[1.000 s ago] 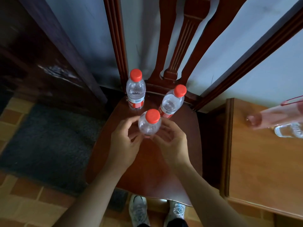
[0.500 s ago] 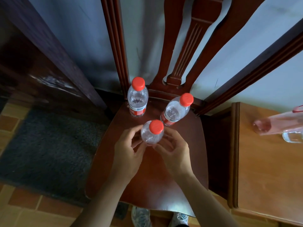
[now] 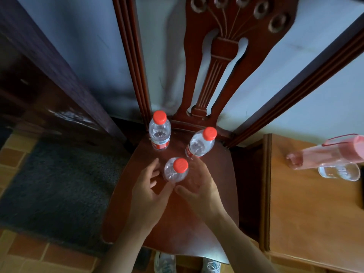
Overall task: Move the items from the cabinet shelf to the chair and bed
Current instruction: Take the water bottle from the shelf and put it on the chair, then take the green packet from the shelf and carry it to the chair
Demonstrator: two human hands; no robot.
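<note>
Three clear water bottles with red caps stand on the dark wooden chair seat (image 3: 214,196). One bottle (image 3: 159,133) is at the back left and a second bottle (image 3: 201,143) at the back right. The third bottle (image 3: 175,170) stands upright nearer the front, between my hands. My left hand (image 3: 149,196) is on its left with fingers spread and a small gap to the bottle. Cupped against its right side is my right hand (image 3: 199,190), with the fingers curled behind it and the thumb at its base.
A wooden bedside cabinet (image 3: 311,209) stands right of the chair, with a pink bottle (image 3: 325,154) and a clear glass (image 3: 340,171) on it. A dark mat (image 3: 53,186) lies on the tiled floor to the left. The carved chair back (image 3: 222,62) rises against the wall.
The view has tilted up, showing more of the chair back. My left hand's fingers have loosened and come away from the front bottle, which now stands on the seat.
</note>
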